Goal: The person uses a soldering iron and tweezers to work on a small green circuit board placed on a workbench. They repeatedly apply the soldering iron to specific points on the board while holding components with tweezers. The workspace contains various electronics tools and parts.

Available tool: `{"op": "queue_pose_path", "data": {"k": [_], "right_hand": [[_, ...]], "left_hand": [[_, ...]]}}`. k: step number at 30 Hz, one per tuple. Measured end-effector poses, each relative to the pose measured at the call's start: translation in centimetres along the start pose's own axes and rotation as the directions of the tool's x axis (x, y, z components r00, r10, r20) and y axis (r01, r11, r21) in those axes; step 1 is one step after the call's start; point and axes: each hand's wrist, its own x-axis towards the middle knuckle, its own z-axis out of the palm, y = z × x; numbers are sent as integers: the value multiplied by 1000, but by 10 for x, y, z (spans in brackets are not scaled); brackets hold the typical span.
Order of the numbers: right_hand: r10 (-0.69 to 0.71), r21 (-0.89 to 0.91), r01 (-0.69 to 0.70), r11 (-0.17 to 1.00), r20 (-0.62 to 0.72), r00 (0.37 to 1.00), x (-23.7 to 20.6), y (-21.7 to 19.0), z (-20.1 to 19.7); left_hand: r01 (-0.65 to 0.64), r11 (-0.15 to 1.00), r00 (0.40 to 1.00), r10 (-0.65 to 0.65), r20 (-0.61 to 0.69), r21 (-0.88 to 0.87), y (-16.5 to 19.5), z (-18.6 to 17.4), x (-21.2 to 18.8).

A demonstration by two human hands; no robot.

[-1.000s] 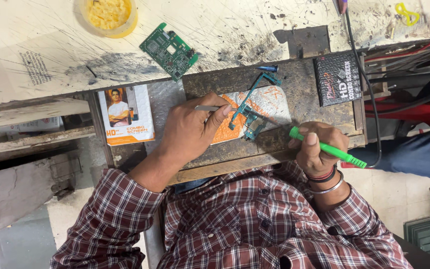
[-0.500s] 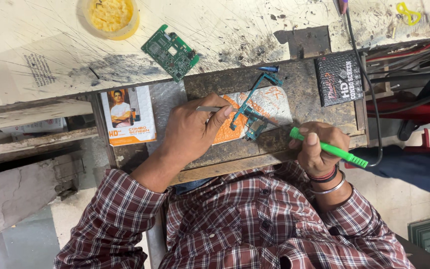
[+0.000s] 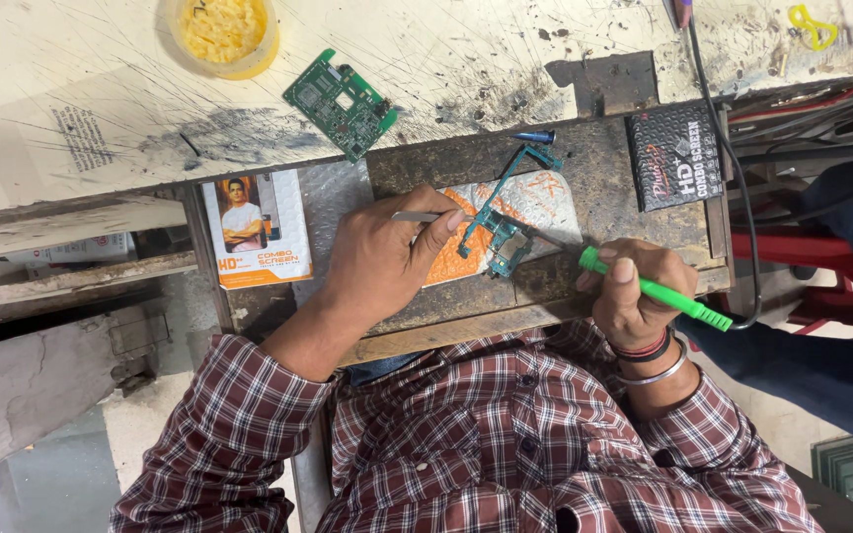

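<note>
On tabletop (image 3: 466, 59), teal board (image 3: 499, 237) lies on an orange-white pad (image 3: 535, 212). Left hand (image 3: 382, 262) curled, pinching tweezers (image 3: 417, 216) by the board's edge. Right hand (image 3: 629, 296) fisted around green iron (image 3: 654, 289), tip at the board. Both hands unmoved since 0.5 s ago.

Bright green soldering iron handle (image 3: 659, 293), teal circuit board (image 3: 499, 237) on orange-and-white pad (image 3: 535, 202), dark green board (image 3: 338, 104) upper left, yellow tub (image 3: 221, 35), red-and-white checked shirt (image 3: 505, 444), black glossy packet (image 3: 675, 156)
</note>
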Motion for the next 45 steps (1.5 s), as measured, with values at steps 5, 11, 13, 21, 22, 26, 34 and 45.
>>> {"op": "queue_pose_path", "data": {"k": [5, 11, 13, 21, 22, 26, 34, 45], "right_hand": [[-12, -16, 12, 1000, 17, 1000, 1, 0, 0], [-23, -14, 23, 1000, 16, 1000, 3, 0, -2], [-27, -12, 27, 1000, 18, 999, 4, 1, -3], [-44, -25, 44, 999, 20, 999, 3, 3, -4], [-20, -16, 20, 1000, 6, 1000, 3, 3, -5], [-39, -21, 40, 999, 23, 999, 2, 4, -5], [-11, -20, 12, 1000, 16, 1000, -1, 6, -8], [-19, -20, 20, 1000, 40, 999, 1, 2, 1]], "left_hand": [[12, 999, 1000, -12, 6, 33, -1, -1, 1], [24, 999, 1000, -25, 13, 37, 1, 0, 4], [24, 999, 1000, -25, 13, 42, 2, 0, 4], [9, 1000, 1000, -9, 4, 24, 1, 2, 5], [7, 1000, 1000, -7, 6, 21, 1, 3, 5], [1, 1000, 1000, -1, -2, 31, 0, 4, 4], [30, 999, 999, -31, 22, 29, -1, 8, 6], [13, 1000, 1000, -13, 10, 23, -2, -4, 4]]}}
